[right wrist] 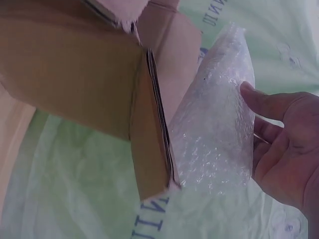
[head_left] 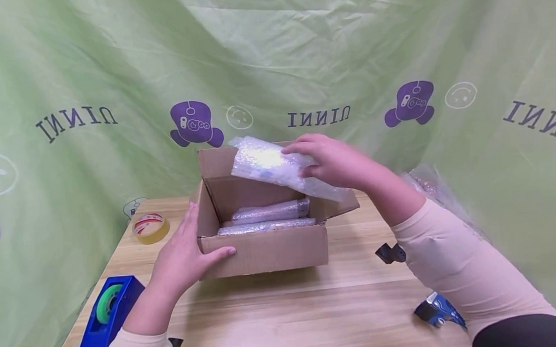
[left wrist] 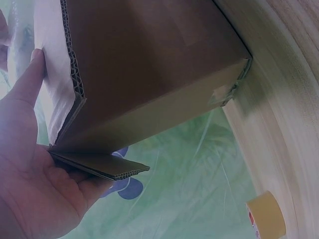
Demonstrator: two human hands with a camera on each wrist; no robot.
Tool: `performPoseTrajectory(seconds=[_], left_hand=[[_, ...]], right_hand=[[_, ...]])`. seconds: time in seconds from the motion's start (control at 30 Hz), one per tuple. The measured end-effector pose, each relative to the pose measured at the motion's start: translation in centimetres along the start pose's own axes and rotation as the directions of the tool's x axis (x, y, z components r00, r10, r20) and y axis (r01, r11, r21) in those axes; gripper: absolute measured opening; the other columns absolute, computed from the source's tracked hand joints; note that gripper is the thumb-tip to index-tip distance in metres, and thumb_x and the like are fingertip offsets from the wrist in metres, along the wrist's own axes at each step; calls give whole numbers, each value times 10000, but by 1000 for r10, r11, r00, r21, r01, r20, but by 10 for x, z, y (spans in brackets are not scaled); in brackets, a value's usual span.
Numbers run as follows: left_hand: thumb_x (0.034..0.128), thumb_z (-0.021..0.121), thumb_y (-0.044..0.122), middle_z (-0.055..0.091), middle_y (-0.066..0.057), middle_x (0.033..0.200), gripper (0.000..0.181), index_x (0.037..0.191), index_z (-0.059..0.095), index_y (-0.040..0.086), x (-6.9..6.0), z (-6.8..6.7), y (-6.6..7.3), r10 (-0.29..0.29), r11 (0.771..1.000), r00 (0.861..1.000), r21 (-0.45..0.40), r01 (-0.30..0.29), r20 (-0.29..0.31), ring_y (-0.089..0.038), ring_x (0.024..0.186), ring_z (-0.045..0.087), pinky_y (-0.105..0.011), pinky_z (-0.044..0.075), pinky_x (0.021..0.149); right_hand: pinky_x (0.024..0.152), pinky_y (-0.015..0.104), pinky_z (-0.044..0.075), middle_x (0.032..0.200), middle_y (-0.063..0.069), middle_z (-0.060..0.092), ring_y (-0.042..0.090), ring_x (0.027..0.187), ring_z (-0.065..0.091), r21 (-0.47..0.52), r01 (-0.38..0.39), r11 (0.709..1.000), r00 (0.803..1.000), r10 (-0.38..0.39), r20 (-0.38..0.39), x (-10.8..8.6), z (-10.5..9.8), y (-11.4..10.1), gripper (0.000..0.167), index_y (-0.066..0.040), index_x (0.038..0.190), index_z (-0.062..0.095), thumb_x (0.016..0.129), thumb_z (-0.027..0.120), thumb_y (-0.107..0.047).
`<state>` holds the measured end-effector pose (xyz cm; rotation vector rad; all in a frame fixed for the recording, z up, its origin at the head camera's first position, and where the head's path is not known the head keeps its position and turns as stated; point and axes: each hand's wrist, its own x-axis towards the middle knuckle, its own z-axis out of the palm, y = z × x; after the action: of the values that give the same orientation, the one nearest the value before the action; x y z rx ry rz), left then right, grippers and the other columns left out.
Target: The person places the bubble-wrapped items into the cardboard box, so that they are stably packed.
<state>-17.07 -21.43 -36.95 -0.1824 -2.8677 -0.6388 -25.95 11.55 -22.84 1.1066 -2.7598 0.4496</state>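
Observation:
An open cardboard box stands on the wooden table, its flaps spread outward. My left hand grips its near left corner, thumb on the front and fingers along the left side; the left wrist view shows this hand around the flaps. Above the box's far right part, my right hand holds a bubble-wrap package between thumb and fingers. What the wrap encloses cannot be made out. Inside the box lie two more bubble-wrapped packages, one farther back and one along the front wall.
At the left are a roll of clear tape and a blue tape dispenser with a green core. A small black object and a blue-and-black item lie right. Clear plastic sits behind my right arm. Green cloth hangs behind.

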Motion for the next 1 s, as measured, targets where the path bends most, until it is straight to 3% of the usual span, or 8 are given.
performPoseTrajectory(seconds=[0.57, 1.0], left_hand=[[674, 613, 844, 95, -165, 1644, 1322, 1585, 40, 77, 1, 1, 0, -6, 1000, 1000, -8, 6, -5, -450, 1445, 262, -646, 341, 1073], [678, 603, 847, 89, -168, 1644, 1320, 1586, 24, 83, 1, 0, 2, -13, 1000, 1000, -4, 13, 10, -442, 1455, 243, -638, 322, 1092]], right_hand=[[1118, 427, 392, 1400, 46, 550, 236, 1331, 468, -54, 90, 994, 988, -83, 131, 36, 40, -5, 527, -176, 1368, 585, 865, 730, -113], [1119, 402, 394, 1369, 24, 586, 229, 1317, 487, -13, 130, 991, 972, -125, 201, 51, 65, 6, 510, -167, 1330, 619, 849, 718, -31]])
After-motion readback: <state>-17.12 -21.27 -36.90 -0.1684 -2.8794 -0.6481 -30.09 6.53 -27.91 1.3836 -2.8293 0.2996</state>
